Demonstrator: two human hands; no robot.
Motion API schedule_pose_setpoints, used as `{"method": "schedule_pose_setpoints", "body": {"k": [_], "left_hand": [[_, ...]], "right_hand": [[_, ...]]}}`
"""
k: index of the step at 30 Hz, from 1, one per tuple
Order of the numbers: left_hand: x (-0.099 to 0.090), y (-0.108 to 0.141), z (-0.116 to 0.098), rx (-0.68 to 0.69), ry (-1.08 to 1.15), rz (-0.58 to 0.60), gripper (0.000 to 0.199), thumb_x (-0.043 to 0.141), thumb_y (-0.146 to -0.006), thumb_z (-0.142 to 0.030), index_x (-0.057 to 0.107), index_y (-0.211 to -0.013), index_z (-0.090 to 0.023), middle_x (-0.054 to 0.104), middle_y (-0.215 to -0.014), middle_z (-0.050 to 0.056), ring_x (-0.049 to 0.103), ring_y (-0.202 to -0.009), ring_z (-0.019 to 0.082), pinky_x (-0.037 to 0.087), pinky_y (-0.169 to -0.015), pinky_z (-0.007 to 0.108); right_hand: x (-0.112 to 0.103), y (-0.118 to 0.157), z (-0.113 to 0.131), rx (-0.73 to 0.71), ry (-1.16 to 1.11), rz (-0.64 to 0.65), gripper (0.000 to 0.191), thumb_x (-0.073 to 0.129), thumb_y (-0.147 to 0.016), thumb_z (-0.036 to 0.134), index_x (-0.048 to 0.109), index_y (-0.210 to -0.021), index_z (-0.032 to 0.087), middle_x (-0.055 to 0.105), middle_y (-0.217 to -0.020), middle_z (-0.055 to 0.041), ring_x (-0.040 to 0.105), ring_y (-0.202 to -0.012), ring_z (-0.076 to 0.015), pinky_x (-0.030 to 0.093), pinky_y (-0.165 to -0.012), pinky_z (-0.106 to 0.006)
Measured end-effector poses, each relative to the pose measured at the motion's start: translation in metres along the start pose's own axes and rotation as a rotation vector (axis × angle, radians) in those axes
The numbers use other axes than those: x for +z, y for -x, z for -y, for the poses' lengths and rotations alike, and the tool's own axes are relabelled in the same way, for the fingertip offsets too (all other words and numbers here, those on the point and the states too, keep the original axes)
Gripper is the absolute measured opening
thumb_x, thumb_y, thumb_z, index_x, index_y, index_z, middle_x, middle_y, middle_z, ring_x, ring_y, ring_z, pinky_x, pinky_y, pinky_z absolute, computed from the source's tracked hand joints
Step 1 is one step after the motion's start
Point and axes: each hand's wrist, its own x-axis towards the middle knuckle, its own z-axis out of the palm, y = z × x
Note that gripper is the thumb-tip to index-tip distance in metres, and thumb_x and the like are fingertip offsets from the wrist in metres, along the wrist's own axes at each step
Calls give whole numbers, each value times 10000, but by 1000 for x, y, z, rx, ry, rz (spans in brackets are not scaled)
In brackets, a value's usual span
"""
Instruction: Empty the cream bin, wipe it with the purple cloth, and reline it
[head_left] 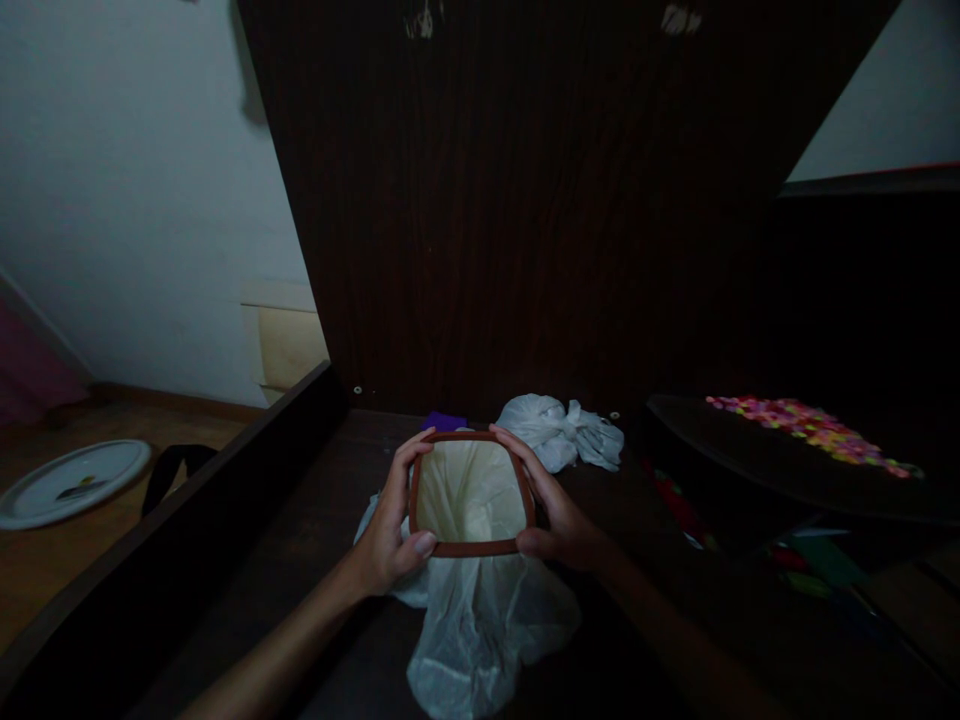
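A brown squarish rim is held up between both hands, with a pale, creased lining inside it. Below the rim hangs a thin whitish plastic bag. My left hand grips the left side of the rim, thumb at the lower corner and fingers at the upper one. On the right side my right hand holds it the same way. Whether the rim belongs to a container or is a loose frame is hidden. Behind it lies a knotted white plastic bag, beside a small purple item.
A tall dark wooden panel stands behind. A dark side board runs along the left. At the right, colourful beads lie on a dark raised surface. A white oval lid-like object is on the floor at left.
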Motion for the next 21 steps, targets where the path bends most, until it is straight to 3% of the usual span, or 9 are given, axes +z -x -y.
{"method": "schedule_pose_setpoints", "body": {"k": [8,13,16,21], "left_hand": [[-8,-8,-7,6,10,17,782,569,-871,-747,393,-1429,-228,330,-1583,198,338,-1488,419,291,-1208,629],[-17,-12,-13,24,-47,92,766,575,-903,-704,394,-1477,-230,287,-1628,199,273,-1531,422,239,-1229,643],[-18,-15,-14,45,-95,123,772,552,-917,-714,391,-1502,-236,265,-1654,197,258,-1539,424,221,-1231,652],[-15,-18,-15,75,-108,118,766,567,-911,-715,416,-1489,-234,360,-1597,191,372,-1468,413,299,-1203,613]], "right_hand": [[-14,-5,17,-88,174,38,1023,746,-785,693,319,-1608,260,280,-1696,-162,250,-1567,-352,163,-1269,-581],[-19,-10,28,-101,267,75,1036,744,-805,668,278,-1630,249,252,-1705,-179,226,-1575,-358,189,-1259,-603],[-15,-11,28,-106,272,77,1056,739,-803,681,262,-1636,241,238,-1709,-181,217,-1577,-366,185,-1259,-605],[-7,-9,15,-150,245,18,1068,755,-777,696,292,-1623,236,263,-1695,-172,261,-1558,-366,185,-1266,-577]]}}
